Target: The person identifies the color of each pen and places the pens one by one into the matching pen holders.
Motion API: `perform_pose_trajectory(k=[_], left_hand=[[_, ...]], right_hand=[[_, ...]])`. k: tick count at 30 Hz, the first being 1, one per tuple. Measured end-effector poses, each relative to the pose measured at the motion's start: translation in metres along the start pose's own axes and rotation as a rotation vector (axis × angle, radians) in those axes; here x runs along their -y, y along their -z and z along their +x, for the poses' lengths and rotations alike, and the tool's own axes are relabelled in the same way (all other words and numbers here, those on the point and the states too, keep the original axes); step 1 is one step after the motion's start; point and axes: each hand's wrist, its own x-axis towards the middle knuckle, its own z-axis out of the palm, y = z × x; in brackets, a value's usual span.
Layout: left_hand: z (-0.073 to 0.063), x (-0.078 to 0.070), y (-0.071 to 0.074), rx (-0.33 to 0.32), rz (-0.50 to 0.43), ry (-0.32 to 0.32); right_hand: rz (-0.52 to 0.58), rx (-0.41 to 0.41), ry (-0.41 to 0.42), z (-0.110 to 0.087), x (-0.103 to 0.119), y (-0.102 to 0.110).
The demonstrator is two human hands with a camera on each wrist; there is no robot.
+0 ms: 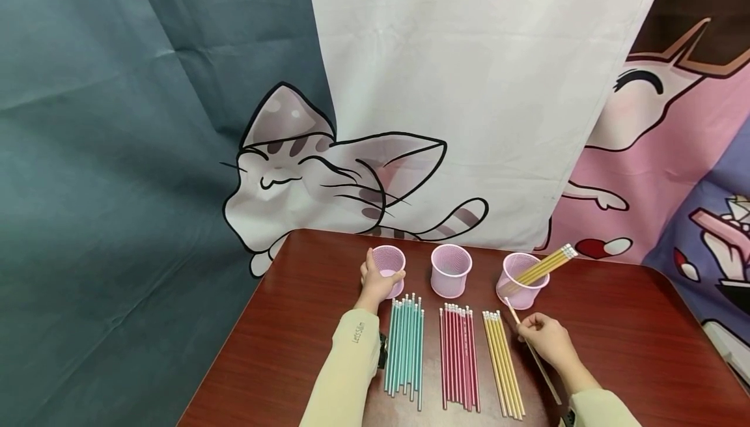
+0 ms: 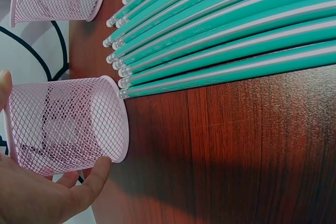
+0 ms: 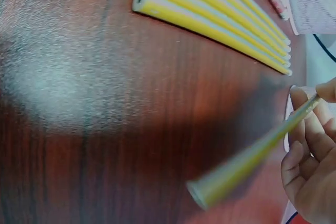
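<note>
My left hand (image 1: 376, 282) grips the left pink mesh pencil cup (image 2: 63, 121), its thumb at the rim and its fingers around the side. That cup holds no pencils and stands upright. My right hand (image 1: 549, 341) pinches one yellow pencil (image 3: 252, 156) between thumb and fingers, held slanting above the table. The pencil's eraser end is close to the front of the right pink cup (image 1: 521, 295), from which several yellow pencils (image 1: 546, 265) lean out to the right. A row of loose yellow pencils (image 1: 504, 365) lies on the table, left of my right hand.
Between the other two cups stands a middle pink mesh cup (image 1: 450, 277). Rows of teal pencils (image 1: 404, 349) and dark red pencils (image 1: 459, 358) lie on the reddish-brown table (image 1: 281, 342). Behind its far edge hangs a cartoon-printed curtain (image 1: 486, 88).
</note>
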Motion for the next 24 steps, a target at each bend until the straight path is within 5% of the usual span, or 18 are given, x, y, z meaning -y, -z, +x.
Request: perform_pose_trajectory(k=[7, 24], left_hand=[[0.000, 0.000, 0.000, -0.002, 0.002, -0.004], [0.001, 0.001, -0.001, -0.002, -0.005, 0.003]], right_hand=[[0.110, 0.005, 0.023, 0.001, 0.003, 0.004], [0.185, 0.006, 0.001, 0.002, 0.032, 0.029]])
